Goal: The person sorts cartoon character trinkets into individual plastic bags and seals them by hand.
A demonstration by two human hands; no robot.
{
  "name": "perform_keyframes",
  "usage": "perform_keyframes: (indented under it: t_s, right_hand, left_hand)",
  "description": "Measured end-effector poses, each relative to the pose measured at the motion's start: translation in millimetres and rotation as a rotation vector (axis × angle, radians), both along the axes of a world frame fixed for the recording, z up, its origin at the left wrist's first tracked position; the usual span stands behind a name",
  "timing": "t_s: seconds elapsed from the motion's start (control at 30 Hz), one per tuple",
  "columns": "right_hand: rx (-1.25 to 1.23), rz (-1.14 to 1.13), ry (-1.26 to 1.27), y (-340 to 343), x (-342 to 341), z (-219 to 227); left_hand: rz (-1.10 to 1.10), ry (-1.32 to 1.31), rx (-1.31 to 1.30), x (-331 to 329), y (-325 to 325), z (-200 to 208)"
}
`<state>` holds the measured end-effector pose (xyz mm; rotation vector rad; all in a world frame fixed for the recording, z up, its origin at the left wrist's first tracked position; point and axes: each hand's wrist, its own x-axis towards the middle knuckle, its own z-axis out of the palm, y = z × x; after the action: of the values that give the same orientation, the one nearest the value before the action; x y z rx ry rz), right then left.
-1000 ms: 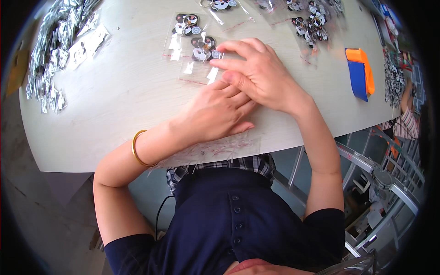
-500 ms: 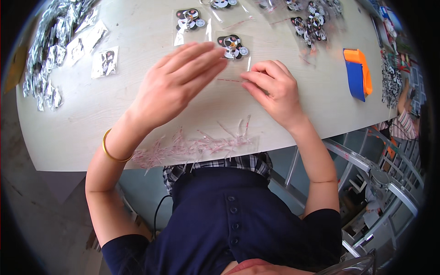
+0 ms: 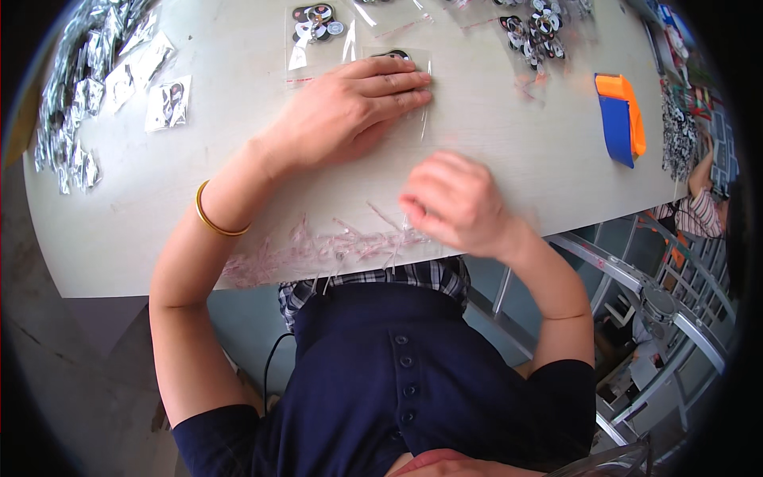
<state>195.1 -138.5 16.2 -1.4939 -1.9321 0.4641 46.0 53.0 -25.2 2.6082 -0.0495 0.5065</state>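
My left hand (image 3: 358,107) lies flat, fingers stretched out, over a clear plastic bag (image 3: 425,67) that holds a black-and-white panda charm (image 3: 393,55). Most of that bag and charm is hidden under the hand. My right hand (image 3: 453,199) is closed with its fingertips pinched, smeared by motion, just above the table's near edge. What it pinches, if anything, is too blurred to make out. Beside its fingertips lies a pile of thin clear strips with red marks (image 3: 342,246).
Another bagged panda charm (image 3: 318,24) lies beyond my left hand. Several more bagged charms (image 3: 536,36) are heaped at the back right. Silvery packets (image 3: 75,103) pile up at the left, near a small flat packet (image 3: 168,103). An orange-and-blue tape dispenser (image 3: 620,119) stands at the right.
My left hand has come down flat onto the bag, shifting right. My right hand has drawn back from the bag's red-marked edge toward me and the strip pile. The bags have shifted slightly.
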Motion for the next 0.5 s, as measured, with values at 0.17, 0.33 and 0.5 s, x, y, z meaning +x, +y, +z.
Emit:
perform_keyframes:
  t_s: [0.17, 0.33, 0.5]
  right_hand:
    - [-0.031, -0.03, 0.057, -40, 2, 17]
    - [0.058, -0.041, -0.195, -64, -10, 1]
    - [0.02, 0.024, -0.245, -65, -5, 10]
  left_hand:
    - [0.034, 0.014, 0.035, -6, -2, -1]
    - [0.029, 0.018, 0.09, -2, -4, 1]
    - [0.031, 0.006, 0.043, -4, -4, 0]
